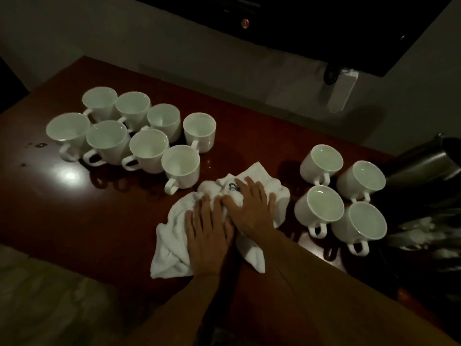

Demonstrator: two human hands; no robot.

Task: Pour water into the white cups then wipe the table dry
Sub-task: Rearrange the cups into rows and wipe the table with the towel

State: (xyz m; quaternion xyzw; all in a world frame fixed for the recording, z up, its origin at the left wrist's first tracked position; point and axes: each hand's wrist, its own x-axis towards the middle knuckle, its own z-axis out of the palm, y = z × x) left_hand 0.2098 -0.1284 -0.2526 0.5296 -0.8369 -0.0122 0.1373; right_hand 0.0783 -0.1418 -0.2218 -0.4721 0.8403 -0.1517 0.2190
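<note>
Wiping the gap between the cups
Both hands, left hand (208, 231) and right hand (250, 208), press flat and open on the towel (172, 248), mid-desk (87, 221), between two groups of cups (147, 146), likely mopping spills.

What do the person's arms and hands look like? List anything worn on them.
Nothing is worn. Both forearms are bare as far up as the frame shows, with no sleeves in view. The left hand and right hand carry no gloves, and no rings, watch or bracelet can be seen in the dim light.
</note>
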